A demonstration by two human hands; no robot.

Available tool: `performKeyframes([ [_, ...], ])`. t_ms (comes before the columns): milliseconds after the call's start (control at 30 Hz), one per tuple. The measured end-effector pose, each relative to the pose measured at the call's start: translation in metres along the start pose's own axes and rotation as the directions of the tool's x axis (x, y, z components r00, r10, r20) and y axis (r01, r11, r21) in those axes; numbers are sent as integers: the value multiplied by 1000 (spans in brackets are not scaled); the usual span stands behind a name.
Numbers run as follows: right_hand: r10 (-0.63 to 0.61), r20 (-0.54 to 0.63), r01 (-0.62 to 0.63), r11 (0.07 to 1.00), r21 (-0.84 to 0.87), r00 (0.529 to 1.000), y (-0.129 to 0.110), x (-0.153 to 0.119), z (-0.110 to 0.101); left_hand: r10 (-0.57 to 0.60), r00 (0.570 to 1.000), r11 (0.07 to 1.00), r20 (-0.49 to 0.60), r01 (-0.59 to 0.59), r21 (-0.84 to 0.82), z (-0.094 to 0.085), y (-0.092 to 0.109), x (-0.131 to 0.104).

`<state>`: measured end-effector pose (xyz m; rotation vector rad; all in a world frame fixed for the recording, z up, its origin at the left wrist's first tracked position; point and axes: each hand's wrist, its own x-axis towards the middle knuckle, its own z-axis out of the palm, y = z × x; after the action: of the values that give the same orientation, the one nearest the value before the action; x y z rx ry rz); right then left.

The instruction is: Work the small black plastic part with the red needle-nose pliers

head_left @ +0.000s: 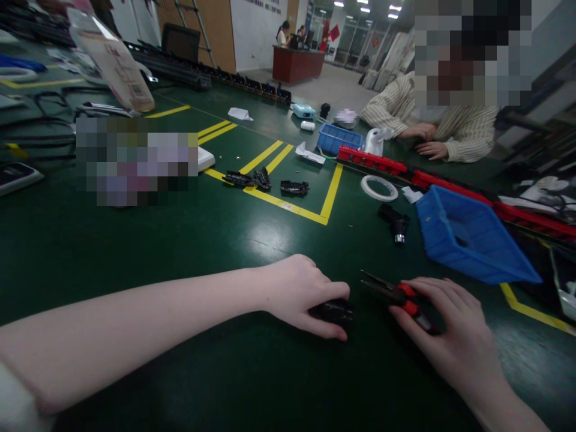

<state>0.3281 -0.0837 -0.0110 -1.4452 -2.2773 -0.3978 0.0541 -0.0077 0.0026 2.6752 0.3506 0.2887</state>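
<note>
My left hand (306, 294) is closed around a small black part (333, 311) on the dark green table (180, 336), thumb and fingers on either side of it. To its right, my right hand (454, 330) holds red-handled pliers (407, 300). Their jaws are parted and point left, a short way from the black part, without touching it. Beyond my hands, several similar black pieces (294, 187) lie by the yellow tape lines (288, 207). A black object with a silvery end (396, 225) lies above the pliers.
A blue bin (477, 234) stands at the right, near a white ring (378, 188) and a long red strip (450, 186). A smaller blue basket (339, 139) is farther back. Across the table sits a person in a striped shirt. A bottle (114, 63) stands at the upper left.
</note>
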Motion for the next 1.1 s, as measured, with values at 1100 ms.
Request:
performKeyframes([
  [1100, -400, -217, 382, 916, -122, 890, -15, 0, -21, -26, 1000, 999, 14, 26, 32, -1, 2, 0],
])
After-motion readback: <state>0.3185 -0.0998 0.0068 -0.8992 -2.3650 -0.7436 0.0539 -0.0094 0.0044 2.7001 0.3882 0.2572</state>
